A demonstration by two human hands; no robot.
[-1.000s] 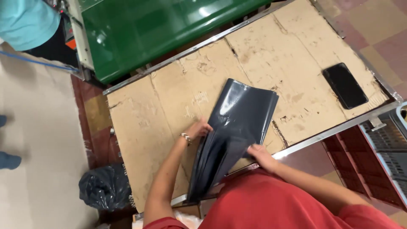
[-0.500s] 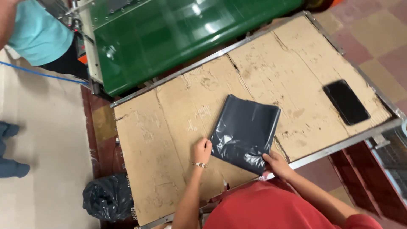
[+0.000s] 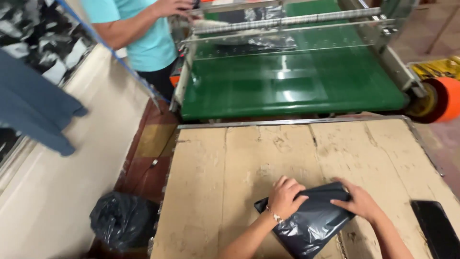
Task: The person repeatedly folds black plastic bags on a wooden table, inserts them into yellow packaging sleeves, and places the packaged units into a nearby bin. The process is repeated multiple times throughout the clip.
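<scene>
Left hand and right hand press dark plastic bag onto cardboard-covered table

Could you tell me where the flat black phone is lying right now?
The flat black phone lies at the head view's lower right, on the cardboard-covered table, just beyond the right hand.

Dark grey plastic bag: earlier held up off the table, then laid flat as a rectangle; now folded into a smaller, crumpled bundle on the cardboard-covered table.
Left hand: moved from the bag's edge onto its top, pressing down.
Right hand: shifted from the lower corner to the right side, flat on the bag.
</scene>
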